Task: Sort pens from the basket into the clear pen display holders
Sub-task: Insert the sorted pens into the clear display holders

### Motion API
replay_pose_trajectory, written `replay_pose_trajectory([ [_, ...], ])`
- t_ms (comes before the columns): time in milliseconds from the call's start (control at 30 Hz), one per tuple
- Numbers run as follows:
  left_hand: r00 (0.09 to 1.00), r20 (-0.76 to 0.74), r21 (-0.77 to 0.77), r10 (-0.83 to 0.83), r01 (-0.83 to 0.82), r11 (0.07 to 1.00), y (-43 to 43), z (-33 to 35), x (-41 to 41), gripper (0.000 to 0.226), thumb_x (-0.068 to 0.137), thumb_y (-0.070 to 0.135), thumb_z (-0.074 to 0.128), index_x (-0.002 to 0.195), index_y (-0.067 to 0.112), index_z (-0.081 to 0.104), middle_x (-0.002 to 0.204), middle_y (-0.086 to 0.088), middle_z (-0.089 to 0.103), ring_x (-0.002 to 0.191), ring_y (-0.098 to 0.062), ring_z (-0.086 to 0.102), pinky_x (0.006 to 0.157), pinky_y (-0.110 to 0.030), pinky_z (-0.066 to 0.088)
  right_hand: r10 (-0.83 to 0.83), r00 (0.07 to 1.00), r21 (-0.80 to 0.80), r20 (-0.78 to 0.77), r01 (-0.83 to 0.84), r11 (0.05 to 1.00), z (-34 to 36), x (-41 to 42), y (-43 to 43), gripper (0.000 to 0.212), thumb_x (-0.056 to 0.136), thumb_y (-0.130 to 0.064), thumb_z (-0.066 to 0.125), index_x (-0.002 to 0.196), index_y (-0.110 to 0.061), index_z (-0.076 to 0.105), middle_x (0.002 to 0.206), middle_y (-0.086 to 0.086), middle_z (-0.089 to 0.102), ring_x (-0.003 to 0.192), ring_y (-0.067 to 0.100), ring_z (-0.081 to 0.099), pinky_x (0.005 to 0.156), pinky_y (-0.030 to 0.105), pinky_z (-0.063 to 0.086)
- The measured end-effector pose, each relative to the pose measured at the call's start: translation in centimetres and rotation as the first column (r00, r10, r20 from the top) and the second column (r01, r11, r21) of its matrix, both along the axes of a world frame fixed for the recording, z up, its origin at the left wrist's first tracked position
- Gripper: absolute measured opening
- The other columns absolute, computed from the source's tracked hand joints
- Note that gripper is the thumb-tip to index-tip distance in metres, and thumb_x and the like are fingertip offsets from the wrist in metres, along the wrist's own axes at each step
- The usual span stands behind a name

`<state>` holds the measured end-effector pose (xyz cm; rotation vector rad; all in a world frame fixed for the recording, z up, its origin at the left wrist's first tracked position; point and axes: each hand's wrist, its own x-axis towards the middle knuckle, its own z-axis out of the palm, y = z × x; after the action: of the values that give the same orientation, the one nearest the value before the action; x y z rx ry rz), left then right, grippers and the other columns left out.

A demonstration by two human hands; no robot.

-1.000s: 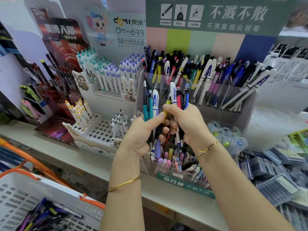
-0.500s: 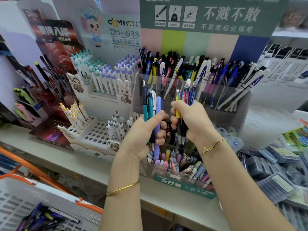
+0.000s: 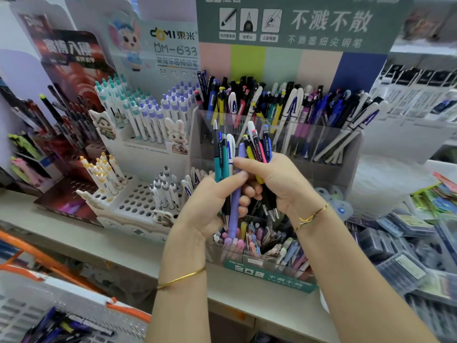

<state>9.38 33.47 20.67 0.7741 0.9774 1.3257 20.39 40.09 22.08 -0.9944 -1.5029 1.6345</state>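
The left hand (image 3: 210, 201) is gripping teal, white and lilac pens (image 3: 223, 157) while the right hand (image 3: 279, 181) is clutching yellow, pink and blue pens (image 3: 259, 147), both bunches hovering just above the front tier (image 3: 269, 278) of the clear holder (image 3: 346, 149); they are looking light, stiff and slick, so pinching one mid-barrel is seeming safest, both tiers are already brimming with pens, and more are lying in the basket (image 3: 27, 310)

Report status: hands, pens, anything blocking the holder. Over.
Left hand grips first bunch, lilac pen included. Right hand grips second bunch. Both before clear holder; nothing blocking.
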Motion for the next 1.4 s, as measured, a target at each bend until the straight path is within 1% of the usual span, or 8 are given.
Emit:
replay_pose_trajectory([
  [233,0.998,-0.017,-0.100,0.063,-0.064,0.993,-0.2,-0.3,-0.2,0.023,0.099,0.020,0.050,0.095,-0.001,0.058,0.069,-0.013,0.070,0.060,-0.023,0.071,0.050,-0.029,0.057,-0.268,0.957,0.050,-0.115,0.275,0.960,0.6,0.4,0.9,0.009,0.091,-0.014,0.061,0.089,-0.006,0.057,0.064,0.002,0.067,0.042,0.006,0.052,0.044,0.020,0.043],
  [400,0.963,-0.252,-0.059,0.092,-0.110,0.992,0.1,-1.1,-0.5,0.022,0.095,0.027,0.056,0.099,0.008,0.046,0.047,0.006,0.043,0.037,-0.007,0.044,0.036,-0.018,0.035,-0.213,0.974,0.070,-0.079,0.218,0.973,0.5,0.6,1.1,0.011,0.087,-0.006,0.065,0.091,-0.003,0.055,0.064,0.004,0.056,0.048,0.008,0.056,0.051,0.021,0.051],
  [600,0.995,0.010,-0.025,-0.098,0.098,0.995,-0.1,-0.3,-0.2,0.027,0.081,0.036,0.055,0.087,0.011,0.048,0.052,0.004,0.037,0.032,-0.002,0.028,0.033,-0.012,0.023,-0.023,0.991,-0.040,-0.133,0.018,0.999,-0.2,0.1,0.6,0.009,0.084,-0.010,0.070,0.077,-0.009,0.064,0.064,0.005,0.063,0.056,0.018,0.059,0.060,0.031,0.053],
  [700,0.990,0.034,-0.030,-0.136,0.137,0.990,-0.3,-0.2,-0.4,0.026,0.084,0.035,0.054,0.083,0.010,0.048,0.053,0.002,0.038,0.032,-0.002,0.030,0.033,-0.012,0.025,0.056,0.993,-0.037,-0.100,-0.060,0.998,-0.2,0.2,0.4,0.013,0.086,-0.013,0.069,0.074,-0.011,0.064,0.056,0.002,0.059,0.052,0.017,0.055,0.058,0.029,0.051],
  [833,0.998,0.028,-0.023,-0.060,0.060,0.998,-0.1,-0.3,-0.4,0.028,0.082,0.036,0.055,0.088,0.008,0.055,0.059,-0.002,0.052,0.039,-0.007,0.045,0.035,-0.016,0.036,-0.092,0.991,0.039,-0.102,0.096,0.995,-0.4,-0.2,0.4,0.011,0.083,-0.013,0.072,0.083,-0.007,0.063,0.064,0.007,0.059,0.053,0.019,0.056,0.057,0.031,0.052],
  [1133,0.998,-0.061,-0.031,0.031,-0.033,0.999,-0.1,-0.2,-1.1,0.036,0.098,0.027,0.044,0.109,0.001,0.067,0.100,-0.013,0.073,0.090,-0.020,0.070,0.070,-0.031,0.060,-0.296,0.951,0.149,-0.088,0.306,0.940,-0.7,0.1,1.2,0.016,0.089,-0.013,0.064,0.098,-0.004,0.054,0.075,0.014,0.060,0.070,0.030,0.067,0.062,0.034,0.056],
  [1300,0.993,-0.103,-0.095,0.058,-0.068,0.993,-0.1,-0.4,-1.1,0.030,0.098,0.024,0.051,0.112,0.003,0.068,0.096,-0.013,0.062,0.079,-0.019,0.061,0.064,-0.029,0.059,-0.314,0.945,0.117,-0.088,0.323,0.939,-0.4,0.4,1.2,0.018,0.090,-0.007,0.060,0.104,-0.001,0.052,0.076,0.010,0.059,0.050,0.012,0.059,0.049,0.023,0.049],
  [1400,0.984,-0.178,-0.091,0.027,-0.044,0.995,0.2,-0.6,-1.1,0.025,0.098,0.022,0.050,0.110,0.009,0.068,0.079,-0.007,0.065,0.071,-0.016,0.064,0.068,-0.031,0.061,-0.246,0.966,0.122,-0.076,0.253,0.960,0.0,0.7,1.1,0.012,0.088,-0.006,0.062,0.099,-0.005,0.056,0.077,0.010,0.063,0.059,0.016,0.061,0.061,0.031,0.056],
])
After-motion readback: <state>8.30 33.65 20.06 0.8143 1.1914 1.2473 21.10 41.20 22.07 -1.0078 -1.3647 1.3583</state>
